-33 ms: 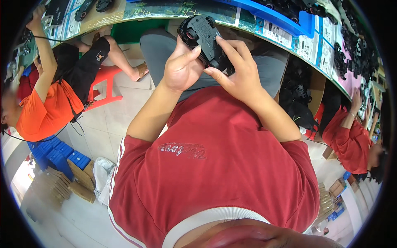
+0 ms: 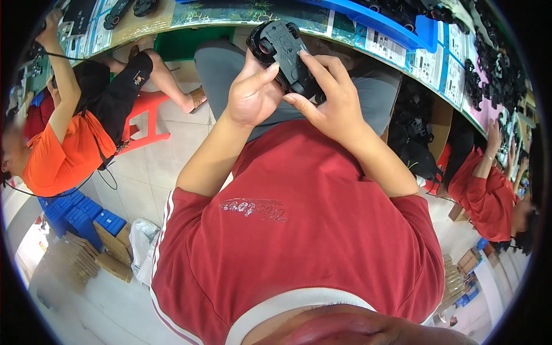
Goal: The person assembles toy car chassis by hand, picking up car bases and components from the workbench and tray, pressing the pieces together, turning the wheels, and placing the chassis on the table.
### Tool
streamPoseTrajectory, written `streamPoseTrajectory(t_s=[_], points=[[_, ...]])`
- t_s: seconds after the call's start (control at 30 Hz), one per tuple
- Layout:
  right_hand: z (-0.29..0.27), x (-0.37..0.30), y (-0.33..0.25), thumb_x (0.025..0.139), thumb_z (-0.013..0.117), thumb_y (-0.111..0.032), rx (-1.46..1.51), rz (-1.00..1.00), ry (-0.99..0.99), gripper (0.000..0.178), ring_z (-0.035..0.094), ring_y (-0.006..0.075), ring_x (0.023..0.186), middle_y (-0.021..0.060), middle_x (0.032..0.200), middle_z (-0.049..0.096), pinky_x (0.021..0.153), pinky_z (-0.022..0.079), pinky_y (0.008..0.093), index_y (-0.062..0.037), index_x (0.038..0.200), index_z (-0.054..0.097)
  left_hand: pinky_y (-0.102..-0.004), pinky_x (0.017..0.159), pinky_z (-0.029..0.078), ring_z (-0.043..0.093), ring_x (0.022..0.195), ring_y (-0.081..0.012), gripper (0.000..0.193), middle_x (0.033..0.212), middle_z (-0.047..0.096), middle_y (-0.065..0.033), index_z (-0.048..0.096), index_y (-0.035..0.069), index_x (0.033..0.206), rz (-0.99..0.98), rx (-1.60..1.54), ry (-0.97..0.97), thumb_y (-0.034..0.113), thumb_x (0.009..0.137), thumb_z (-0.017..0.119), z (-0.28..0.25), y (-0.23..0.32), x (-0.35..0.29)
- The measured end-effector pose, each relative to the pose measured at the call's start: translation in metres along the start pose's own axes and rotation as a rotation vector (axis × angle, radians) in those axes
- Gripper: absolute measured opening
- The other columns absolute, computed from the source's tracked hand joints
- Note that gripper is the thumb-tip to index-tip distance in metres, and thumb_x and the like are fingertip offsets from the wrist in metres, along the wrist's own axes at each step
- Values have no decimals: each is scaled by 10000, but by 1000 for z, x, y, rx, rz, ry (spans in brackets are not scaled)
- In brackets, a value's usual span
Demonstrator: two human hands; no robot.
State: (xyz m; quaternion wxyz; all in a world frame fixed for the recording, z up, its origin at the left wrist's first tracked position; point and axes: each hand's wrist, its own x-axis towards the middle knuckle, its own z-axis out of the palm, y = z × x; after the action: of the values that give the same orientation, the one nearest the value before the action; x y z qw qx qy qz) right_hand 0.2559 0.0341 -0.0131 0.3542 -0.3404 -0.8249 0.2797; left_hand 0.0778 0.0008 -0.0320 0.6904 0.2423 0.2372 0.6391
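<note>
A black toy car [image 2: 284, 54] is held above my lap with its flat underside facing up and its wheels showing. My left hand [image 2: 253, 95] is closed round the car's left side, thumb along its edge; the fingers underneath are hidden. On the other side, my right hand [image 2: 333, 95] grips the car too. Its index finger lies on the underside and its thumb presses near the lower end.
A workbench [image 2: 276, 23] curves along the far side, bearing a blue tray [image 2: 425, 34] of black parts. More black toy cars [image 2: 118, 14] lie at far left. Beside me sit a person in orange [image 2: 69, 149] and a person in red [image 2: 483, 195]. An open carton [image 2: 440, 121] stands under the bench.
</note>
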Motion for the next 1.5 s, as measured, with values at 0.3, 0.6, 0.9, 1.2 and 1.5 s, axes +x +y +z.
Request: streamPoseTrajectory(t_s=[0.3,0.6,0.9,1.2,1.5], points=[[-11,-1,9,872,782,-191,442,273,148,530,654,238,1062,167,1209,634,913,527,343,36,1308,585,-486,1146,389,476,1357,-307,601,1485,438,-136,262,103,1547,43,-54,-46,142,1025,557,-7,4,8],[-8,-3,5,986,676,-150,920,501,212,557,556,183,1183,149,1348,537,1030,461,325,74,1427,420,-345,1028,495,560,1190,-210,876,1327,507,-116,404,64,1387,332,504,10,175,706,944,-7,-5,-1],[-14,7,6,961,702,-96,853,350,237,557,546,199,1205,144,1324,538,1007,477,326,56,1426,436,-578,930,574,577,1253,-441,712,1470,461,-259,297,30,1525,-459,-389,-204,543,1043,401,5,8,-21],[-21,17,13,912,750,-79,631,134,323,564,590,174,1108,109,1254,533,935,524,303,45,1392,480,-438,732,624,702,923,-374,660,1434,484,-256,284,4,1501,-398,-218,-237,420,1034,497,3,-11,-22],[-16,-1,-19,778,857,-241,-43,63,118,564,668,280,945,158,1172,584,635,602,326,-13,1245,636,-487,996,529,527,1293,-302,556,1476,434,-134,213,156,1558,-30,108,9,365,1088,425,11,-9,-4]])
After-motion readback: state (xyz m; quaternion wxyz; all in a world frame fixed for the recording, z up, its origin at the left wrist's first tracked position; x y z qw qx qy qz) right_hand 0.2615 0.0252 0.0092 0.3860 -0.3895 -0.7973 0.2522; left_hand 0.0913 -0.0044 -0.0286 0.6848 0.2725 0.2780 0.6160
